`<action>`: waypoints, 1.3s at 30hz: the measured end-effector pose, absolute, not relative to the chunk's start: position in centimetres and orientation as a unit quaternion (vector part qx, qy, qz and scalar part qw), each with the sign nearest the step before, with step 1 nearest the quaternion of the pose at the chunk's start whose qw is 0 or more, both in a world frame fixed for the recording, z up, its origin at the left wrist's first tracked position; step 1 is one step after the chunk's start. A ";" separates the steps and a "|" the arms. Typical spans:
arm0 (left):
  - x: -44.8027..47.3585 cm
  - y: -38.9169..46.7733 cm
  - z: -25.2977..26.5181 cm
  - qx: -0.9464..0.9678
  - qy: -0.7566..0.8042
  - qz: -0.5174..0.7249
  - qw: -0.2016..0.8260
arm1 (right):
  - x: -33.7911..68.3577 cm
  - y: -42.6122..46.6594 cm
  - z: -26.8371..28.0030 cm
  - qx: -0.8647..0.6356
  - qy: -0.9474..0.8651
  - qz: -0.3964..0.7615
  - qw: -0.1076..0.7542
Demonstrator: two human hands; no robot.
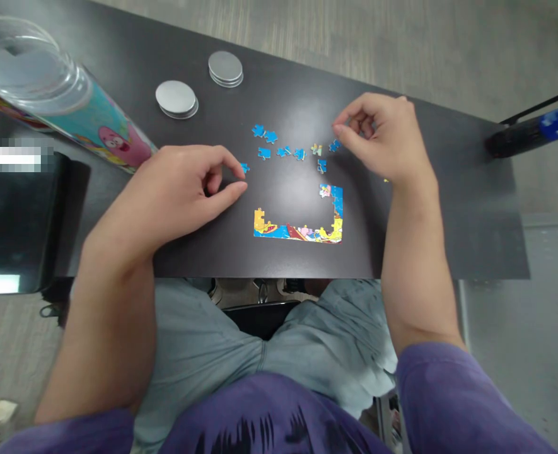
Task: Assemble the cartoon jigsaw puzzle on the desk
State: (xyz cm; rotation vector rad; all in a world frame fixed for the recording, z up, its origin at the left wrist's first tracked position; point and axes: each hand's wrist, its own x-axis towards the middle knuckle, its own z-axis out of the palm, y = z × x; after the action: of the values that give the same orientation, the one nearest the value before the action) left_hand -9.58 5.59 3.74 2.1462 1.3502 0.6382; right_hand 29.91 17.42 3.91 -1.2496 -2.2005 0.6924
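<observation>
Fingers [234, 165] of the left hand [179, 189] are bent, with forefinger and thumb tips a little apart and nothing visible between them; a small blue cardboard jigsaw piece [245, 168] lies just beside the forefinger tip. On the right hand [387, 135], forefinger and thumb tips come close together above the dark, smooth tabletop [283, 88], and I cannot tell whether they pinch anything; a blue jigsaw piece with darker marks [334, 145] lies just below the thumb.

Between the hands, toward the person, lies a partly joined, brightly coloured jigsaw border [297, 232]: a complete bottom row, a right side rising in blue and yellow, and a short yellow stub at the left corner. Beyond it, loose blue jigsaw pieces [271, 137] are scattered, along with one pale, yellowish patterned piece [316, 149]. A bit of yellow [386, 180] shows at the edge of the right wrist.

Farther off stand two low stacks of round silver-grey discs, one nearer the left [176, 98] and one farther away [226, 67]. A tall teal cylindrical canister with a clear top and pink cartoon figure [118, 142] rises behind the left wrist.
</observation>
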 end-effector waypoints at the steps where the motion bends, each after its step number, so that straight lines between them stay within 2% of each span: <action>1: -9.5 5.6 3.8 0.792 0.507 0.232 0.248 | 30.1 17.5 3.9 -0.466 -0.815 0.231 0.255; 3: -9.0 5.7 3.7 0.789 0.531 0.221 0.216 | 30.3 17.5 3.9 -0.481 -0.817 0.171 0.269; 9: -8.0 5.9 2.8 0.782 0.567 0.213 0.147 | 30.4 17.5 3.5 -0.470 -0.822 0.185 0.264; 18: -8.9 6.7 1.6 0.784 0.545 0.242 0.176 | 30.9 19.3 1.4 -0.396 -0.835 0.299 0.235; 28: -8.4 6.7 1.2 0.776 0.551 0.252 0.174 | 27.3 16.3 3.1 -0.411 -0.810 0.380 0.176; 33: -8.2 6.5 1.2 0.774 0.541 0.280 0.175 | 24.2 14.4 3.6 -0.358 -0.810 0.437 0.157; 39: -7.8 6.5 2.5 0.790 0.486 0.284 0.244 | 22.1 13.5 3.7 -0.318 -0.804 0.465 0.191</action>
State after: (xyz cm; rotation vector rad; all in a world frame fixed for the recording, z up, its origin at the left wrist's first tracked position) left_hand -7.78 6.50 2.46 2.1575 1.3281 0.7758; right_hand 22.12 13.54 3.69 -0.8925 -2.2594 1.3058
